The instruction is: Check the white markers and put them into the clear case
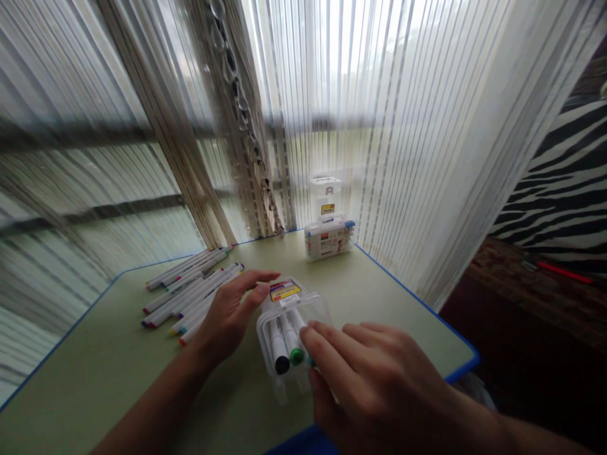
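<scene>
A clear plastic marker case (317, 304) sits on the table in front of me, tilted in view, with a yellow label on its far part. Inside lie white markers, one with a black end (282, 364) and one with a green end (297, 356). My left hand (232, 309) is at the case's far left corner, its thumb and index finger closed about the edge. My right hand (374, 373) pinches another marker (311, 361) at the case's right side; only a bit of its teal end shows past the fingers.
Several loose white markers (190, 297) with coloured ends lie in rows at the left of the table (393, 303). A second clear case (329, 240), full of markers, stands upright at the back. A blue rim edges the table, and string curtains (403, 126) hang behind it.
</scene>
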Tool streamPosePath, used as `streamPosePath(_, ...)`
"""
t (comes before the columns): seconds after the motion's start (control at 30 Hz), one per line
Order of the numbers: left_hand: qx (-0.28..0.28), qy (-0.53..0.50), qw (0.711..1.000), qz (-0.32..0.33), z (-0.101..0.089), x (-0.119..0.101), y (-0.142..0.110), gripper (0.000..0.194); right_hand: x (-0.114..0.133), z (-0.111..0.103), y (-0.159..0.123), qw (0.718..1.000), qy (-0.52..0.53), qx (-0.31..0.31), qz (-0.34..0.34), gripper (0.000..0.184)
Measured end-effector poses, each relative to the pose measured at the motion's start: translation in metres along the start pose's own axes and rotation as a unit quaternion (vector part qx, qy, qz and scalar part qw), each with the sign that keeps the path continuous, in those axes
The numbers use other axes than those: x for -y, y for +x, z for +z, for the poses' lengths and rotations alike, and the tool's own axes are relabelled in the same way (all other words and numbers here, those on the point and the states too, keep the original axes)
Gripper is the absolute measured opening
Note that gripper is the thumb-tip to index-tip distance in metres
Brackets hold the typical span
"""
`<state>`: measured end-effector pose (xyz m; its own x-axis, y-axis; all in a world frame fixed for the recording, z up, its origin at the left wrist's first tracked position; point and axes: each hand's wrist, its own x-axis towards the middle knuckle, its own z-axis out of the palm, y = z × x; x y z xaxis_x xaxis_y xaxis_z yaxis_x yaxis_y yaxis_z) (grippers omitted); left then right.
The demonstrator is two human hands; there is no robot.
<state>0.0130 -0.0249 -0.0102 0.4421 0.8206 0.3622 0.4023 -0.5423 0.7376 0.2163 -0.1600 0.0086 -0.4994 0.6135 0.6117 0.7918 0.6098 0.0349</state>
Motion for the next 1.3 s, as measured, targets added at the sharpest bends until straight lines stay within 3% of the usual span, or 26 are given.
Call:
streamPosePath(0.33, 0.006, 0.002, 1.0, 0.001, -0.001, -0.001, -0.001, 0.046, -0.003, -0.005, 0.007, 0.994, -0.015, 0.105, -0.009, 0.013)
streamPosePath(0.7, 0.004, 0.007, 1.0, -0.003, -0.001, -0.002, 0.0, 0.047, -0.005, -0.005, 0.008, 0.995, -0.013, 0.099, -0.017, 0.02)
streamPosePath(0.9, 0.005, 0.01, 1.0, 0.004, -0.001, -0.001, 0.001, 0.047, -0.003, -0.011, 0.008, 0.998, -0.045, 0.015, -0.04, 0.034)
streamPosePath(1.1, -0.033, 0.02, 0.999, 0.002, -0.001, 0.002, 0.003, 0.045, -0.008, -0.041, 0.009, 0.991, 0.008, -0.115, -0.073, 0.026)
streamPosePath(1.2, -0.092, 0.051, 0.994, -0.012, -0.009, 0.005, 0.008, 0.044, -0.021, -0.051, 0.029, 0.981, 0.051, -0.187, -0.01, 0.021)
streamPosePath(1.3, -0.133, 0.156, 0.978, -0.04, -0.022, 0.011, 0.011, 0.036, -0.048, -0.038, 0.071, 0.961, 0.154, -0.21, 0.096, 0.019)
